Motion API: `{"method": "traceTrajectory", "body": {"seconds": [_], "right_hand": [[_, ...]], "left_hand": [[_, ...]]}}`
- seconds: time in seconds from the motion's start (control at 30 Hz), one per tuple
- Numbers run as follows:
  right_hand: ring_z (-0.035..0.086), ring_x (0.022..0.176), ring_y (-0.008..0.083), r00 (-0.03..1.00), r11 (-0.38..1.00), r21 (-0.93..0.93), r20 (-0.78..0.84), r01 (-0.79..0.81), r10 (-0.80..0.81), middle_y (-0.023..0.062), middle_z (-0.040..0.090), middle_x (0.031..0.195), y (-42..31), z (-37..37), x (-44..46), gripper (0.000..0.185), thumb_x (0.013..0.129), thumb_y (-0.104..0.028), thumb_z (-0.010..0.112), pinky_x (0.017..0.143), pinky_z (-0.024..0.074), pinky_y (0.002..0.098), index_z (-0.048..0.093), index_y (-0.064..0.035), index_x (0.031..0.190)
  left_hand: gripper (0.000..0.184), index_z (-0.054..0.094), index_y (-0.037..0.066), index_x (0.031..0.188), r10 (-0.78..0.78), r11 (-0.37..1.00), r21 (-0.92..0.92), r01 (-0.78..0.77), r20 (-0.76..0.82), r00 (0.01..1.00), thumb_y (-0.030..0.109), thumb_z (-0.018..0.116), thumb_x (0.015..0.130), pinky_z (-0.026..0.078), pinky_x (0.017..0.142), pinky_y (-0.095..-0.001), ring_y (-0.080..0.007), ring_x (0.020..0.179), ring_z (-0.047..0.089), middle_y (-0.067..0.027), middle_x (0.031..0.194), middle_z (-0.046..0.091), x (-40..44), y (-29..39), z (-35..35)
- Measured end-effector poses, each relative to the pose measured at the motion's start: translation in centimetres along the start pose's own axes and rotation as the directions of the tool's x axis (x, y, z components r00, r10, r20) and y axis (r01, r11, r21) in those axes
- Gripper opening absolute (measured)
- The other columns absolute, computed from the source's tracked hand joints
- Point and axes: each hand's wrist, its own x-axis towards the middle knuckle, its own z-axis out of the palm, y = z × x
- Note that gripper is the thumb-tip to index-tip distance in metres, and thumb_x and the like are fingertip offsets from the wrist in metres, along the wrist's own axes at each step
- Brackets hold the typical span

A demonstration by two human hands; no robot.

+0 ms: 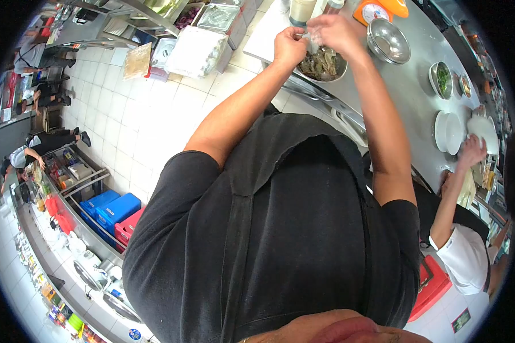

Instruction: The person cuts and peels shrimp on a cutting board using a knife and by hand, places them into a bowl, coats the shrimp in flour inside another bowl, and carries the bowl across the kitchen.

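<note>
A metal bowl (321, 66) of dark, leafy-looking food stands at the edge of the steel counter, near the top of the view. Over its far rim, my left hand (290, 46) has its fingers pinched together on something small and pale that I cannot make out. My right hand (336, 35) is close beside it above the bowl, its fingers bent and partly smeared, so what it may hold is unclear. A jar (301, 12) of pale contents stands just beyond both hands.
An empty steel bowl (388, 41) and an orange scale (376, 11) are right of my hands. Further along the counter (403, 86) are a bowl of greens (442, 80) and white bowls (449, 132). A co-worker (463, 257) reaches in at right. Lidded containers (195, 51) stand left.
</note>
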Motion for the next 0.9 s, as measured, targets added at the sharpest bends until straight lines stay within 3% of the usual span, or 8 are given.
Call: {"method": "traceTrajectory", "body": {"seconds": [0.13,0.27,0.37,0.57,0.63,0.73,0.83,0.9], "right_hand": [[0.066,0.088,0.0184,0.979,0.888,-0.457,-0.153,0.052,-0.136,0.0100,0.070,0.099,2.4,0.2,1.3,0.029,0.082,-0.010,0.059,0.079,0.0509,0.0315,0.068,-0.0031,0.108],[0.066,0.089,0.0174,0.928,0.992,0.032,-0.351,-0.118,0.122,0.0100,0.071,0.101,1.4,0.8,0.8,0.029,0.082,-0.011,0.060,0.082,0.0496,0.0295,0.068,-0.0044,0.109],[0.066,0.089,0.0164,0.985,0.903,-0.394,-0.106,-0.170,0.139,0.0099,0.070,0.102,2.3,0.9,0.8,0.031,0.082,-0.007,0.059,0.082,0.0500,0.0276,0.067,-0.0055,0.112],[0.065,0.087,0.0148,0.924,0.985,-0.162,-0.382,-0.063,-0.003,0.0104,0.069,0.107,-0.6,1.2,-0.8,0.035,0.080,-0.002,0.057,0.081,0.0501,0.0261,0.066,-0.0058,0.114],[0.065,0.086,0.0146,0.981,0.996,-0.059,-0.187,-0.068,0.056,0.0091,0.069,0.105,2.3,1.4,-0.4,0.033,0.080,0.001,0.053,0.079,0.0514,0.0278,0.068,-0.0053,0.109],[0.065,0.084,0.0141,0.963,0.916,-0.389,-0.268,-0.103,-0.005,0.0086,0.070,0.102,2.5,0.9,-1.1,0.032,0.080,0.002,0.052,0.074,0.0526,0.0288,0.068,-0.0052,0.107],[0.065,0.089,0.0144,0.894,0.994,-0.098,-0.448,-0.057,0.007,0.0087,0.070,0.100,-0.6,-0.1,-2.5,0.027,0.080,0.000,0.054,0.075,0.0513,0.0291,0.069,-0.0045,0.103],[0.064,0.090,0.0141,0.907,0.959,-0.280,-0.412,-0.030,-0.092,0.0070,0.070,0.099,0.4,-0.4,-2.0,0.023,0.082,-0.004,0.058,0.076,0.0508,0.0290,0.068,-0.0040,0.103]], "left_hand": [[0.025,0.062,-0.004,0.102,-0.022,0.999,0.036,0.022,-0.009,1.000,0.000,0.066,0.077,0.051,0.053,-0.0250,-0.0124,0.060,0.060,-0.0072,0.077,0.064,0.9,-1.5,0.5],[0.026,0.063,-0.004,0.102,-0.067,0.997,-0.043,0.066,-0.018,0.998,-0.002,0.066,0.076,0.051,0.052,-0.0259,-0.0136,0.059,0.060,-0.0077,0.078,0.063,1.6,-3.4,1.2],[0.026,0.063,-0.004,0.101,-0.133,0.990,-0.040,0.134,0.034,0.991,-0.002,0.066,0.076,0.052,0.053,-0.0260,-0.0140,0.061,0.060,-0.0078,0.078,0.063,0.6,-1.1,0.7],[0.021,0.064,-0.004,0.097,-0.151,0.985,-0.084,0.152,0.018,0.988,-0.005,0.064,0.077,0.052,0.051,-0.0266,-0.0149,0.061,0.061,-0.0081,0.079,0.064,0.8,-1.2,1.0],[0.019,0.064,-0.004,0.097,-0.164,0.979,-0.114,0.168,0.045,0.985,-0.005,0.063,0.078,0.053,0.051,-0.0269,-0.0152,0.061,0.061,-0.0086,0.080,0.064,1.1,-1.4,1.5],[0.018,0.063,-0.005,0.097,-0.163,0.981,-0.100,0.167,0.049,0.985,-0.004,0.062,0.079,0.053,0.051,-0.0272,-0.0157,0.062,0.062,-0.0092,0.080,0.064,1.5,-1.3,1.6],[0.018,0.063,-0.005,0.097,-0.194,0.975,-0.104,0.199,0.058,0.979,-0.004,0.062,0.079,0.053,0.052,-0.0271,-0.0159,0.062,0.063,-0.0097,0.080,0.064,0.6,-2.3,1.1],[0.019,0.063,-0.006,0.099,-0.193,0.970,-0.134,0.202,0.081,0.978,-0.002,0.063,0.080,0.054,0.053,-0.0264,-0.0157,0.063,0.063,-0.0105,0.082,0.065,1.1,-1.3,1.7]]}}
